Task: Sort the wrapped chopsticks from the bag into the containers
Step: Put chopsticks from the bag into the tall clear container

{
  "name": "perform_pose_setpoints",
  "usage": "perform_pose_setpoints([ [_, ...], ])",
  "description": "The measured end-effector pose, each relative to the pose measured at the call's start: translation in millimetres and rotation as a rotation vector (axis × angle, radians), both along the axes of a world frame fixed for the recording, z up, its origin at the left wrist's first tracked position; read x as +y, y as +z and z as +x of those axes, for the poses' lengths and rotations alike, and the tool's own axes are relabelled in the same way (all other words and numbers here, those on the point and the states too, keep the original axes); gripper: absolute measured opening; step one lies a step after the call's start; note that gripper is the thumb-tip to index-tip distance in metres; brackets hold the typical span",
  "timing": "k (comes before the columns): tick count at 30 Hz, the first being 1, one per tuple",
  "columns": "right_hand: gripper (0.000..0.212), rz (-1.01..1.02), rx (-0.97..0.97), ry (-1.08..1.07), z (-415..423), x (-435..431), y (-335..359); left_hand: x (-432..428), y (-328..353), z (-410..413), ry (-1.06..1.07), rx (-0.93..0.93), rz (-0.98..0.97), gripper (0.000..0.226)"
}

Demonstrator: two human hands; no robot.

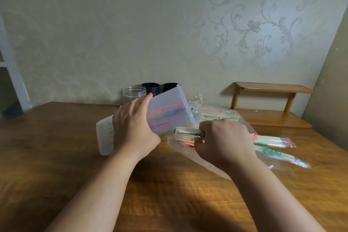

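Left hand (134, 128) fingers wrap tilted translucent plastic container (169, 113); right hand (226, 141) fingers clutch wrapped wooden chopsticks (185, 134) beside container.

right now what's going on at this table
A person is sorting at a wooden table. The left hand grips a translucent box, tilted with its open end toward the right hand, which holds a bundle of wrapped chopsticks on the clear bag. More wrapped pairs lie to the right. A clear jar and two black cups stand at the back.
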State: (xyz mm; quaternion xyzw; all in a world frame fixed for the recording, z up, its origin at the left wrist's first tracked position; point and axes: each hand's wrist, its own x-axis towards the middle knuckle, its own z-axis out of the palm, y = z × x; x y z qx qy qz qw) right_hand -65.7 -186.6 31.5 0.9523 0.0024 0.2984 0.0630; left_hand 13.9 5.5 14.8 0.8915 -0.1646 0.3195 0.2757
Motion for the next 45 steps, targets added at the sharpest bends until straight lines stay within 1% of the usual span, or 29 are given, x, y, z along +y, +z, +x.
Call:
perform_pose_setpoints([
  [3,0.022,-0.005,-0.152,0.094,-4,-1,3,0,1,-1,-0.021,-0.012,-0.014,0.102],
  [6,0.016,0.076,-0.365,0.200,-5,-3,5,-2,6,-8,-0.031,0.046,-0.057,0.099],
  [9,0.010,0.087,-0.609,0.289,-5,-5,6,-1,5,-7,-0.039,0.024,-0.065,0.096],
  [10,0.014,0.079,-0.650,0.307,-5,-5,6,-1,3,-5,-0.035,0.021,-0.060,0.095],
  [13,0.020,0.083,-0.655,0.328,1,-8,2,0,1,0,-0.021,0.016,-0.037,0.104],
  [15,0.019,0.111,-0.685,0.260,4,-9,-1,0,1,0,-0.026,0.014,-0.035,0.106],
  [17,0.008,0.191,-0.737,0.207,5,-12,-1,1,1,-1,-0.037,0.019,-0.036,0.105],
  [18,0.006,0.248,-0.746,0.188,5,-11,-1,1,0,0,-0.046,0.016,-0.033,0.105],
  [21,0.010,0.407,-0.729,0.193,5,-7,-5,1,-3,1,-0.074,-0.008,-0.009,0.102],
  [23,0.018,0.480,-0.743,0.222,6,-5,-8,0,-6,3,-0.083,-0.025,0.012,0.100],
  [27,0.031,0.594,-0.846,0.387,10,-10,-10,1,-9,6,-0.088,-0.068,0.042,0.098],
  [32,0.018,0.852,-0.913,0.463,12,-11,-6,0,-12,8,-0.071,-0.071,0.062,0.099],
  [33,0.019,0.903,-0.914,0.461,11,-9,-6,0,-12,9,-0.072,-0.065,0.066,0.099],
  [35,0.027,0.982,-0.871,0.444,9,-5,-7,0,-12,9,-0.071,-0.056,0.082,0.099],
  [37,0.033,1.046,-0.756,0.459,10,1,-8,1,-11,8,-0.080,-0.046,0.099,0.100],
  [39,0.030,1.123,-0.606,0.468,11,4,-8,1,-12,7,-0.096,-0.039,0.111,0.102],
  [43,0.018,1.464,-0.327,0.418,13,-2,-7,2,-13,9,-0.113,-0.053,0.110,0.105],
  [45,0.023,1.570,-0.249,0.416,15,-4,-9,3,-13,9,-0.130,-0.052,0.110,0.106],
])
